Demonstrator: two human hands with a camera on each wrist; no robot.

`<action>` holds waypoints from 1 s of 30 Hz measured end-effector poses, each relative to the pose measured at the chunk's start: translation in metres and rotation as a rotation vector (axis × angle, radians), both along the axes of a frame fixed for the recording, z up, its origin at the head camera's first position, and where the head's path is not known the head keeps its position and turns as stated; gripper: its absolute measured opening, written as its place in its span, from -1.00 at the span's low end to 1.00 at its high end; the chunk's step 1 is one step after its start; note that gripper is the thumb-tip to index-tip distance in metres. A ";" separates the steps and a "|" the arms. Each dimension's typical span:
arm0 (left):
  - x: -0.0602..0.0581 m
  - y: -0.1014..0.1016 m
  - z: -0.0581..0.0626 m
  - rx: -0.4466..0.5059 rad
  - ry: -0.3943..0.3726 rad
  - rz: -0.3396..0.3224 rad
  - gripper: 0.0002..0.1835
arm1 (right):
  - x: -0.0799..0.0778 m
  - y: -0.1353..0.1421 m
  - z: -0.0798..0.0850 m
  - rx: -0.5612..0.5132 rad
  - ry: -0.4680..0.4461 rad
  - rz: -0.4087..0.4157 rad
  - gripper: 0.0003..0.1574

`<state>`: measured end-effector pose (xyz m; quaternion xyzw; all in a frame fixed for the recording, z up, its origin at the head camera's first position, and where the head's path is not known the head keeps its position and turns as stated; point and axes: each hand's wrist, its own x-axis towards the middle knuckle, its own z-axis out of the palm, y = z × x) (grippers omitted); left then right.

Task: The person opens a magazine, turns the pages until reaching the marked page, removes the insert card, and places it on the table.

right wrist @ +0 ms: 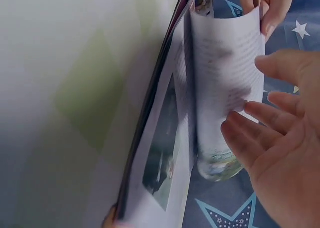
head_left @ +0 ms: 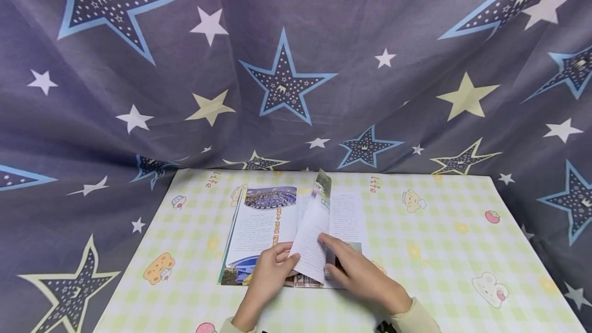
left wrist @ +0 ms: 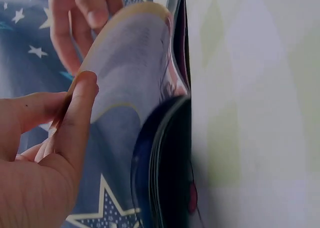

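An open magazine [head_left: 256, 233] lies on the table, its left page printed with text and pictures. One page [head_left: 311, 243] stands raised and curved between both hands. At its near edge my left hand [head_left: 272, 271] pinches that page between thumb and fingers, as the left wrist view shows at the leaf's edge [left wrist: 125, 52]. My right hand [head_left: 353, 269] has its fingers spread, the fingertips [right wrist: 235, 119] right at the raised page's printed side. Below it, the right-hand page with text and a dark picture [right wrist: 162, 143] is partly covered.
A table [head_left: 444, 251] with a green checked cloth of cartoon animals and fruit carries the magazine. Behind and at the sides hangs a dark blue-grey curtain [head_left: 351, 102] with stars, meeting the table's back edge. Pale sleeves [head_left: 413, 317] show at the wrists.
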<state>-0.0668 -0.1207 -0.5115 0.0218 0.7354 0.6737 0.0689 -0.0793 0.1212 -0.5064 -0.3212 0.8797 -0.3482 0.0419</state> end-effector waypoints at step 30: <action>0.016 -0.096 0.003 -0.380 -0.100 0.438 -0.53 | 0.005 0.024 -0.008 0.290 0.002 0.073 -0.20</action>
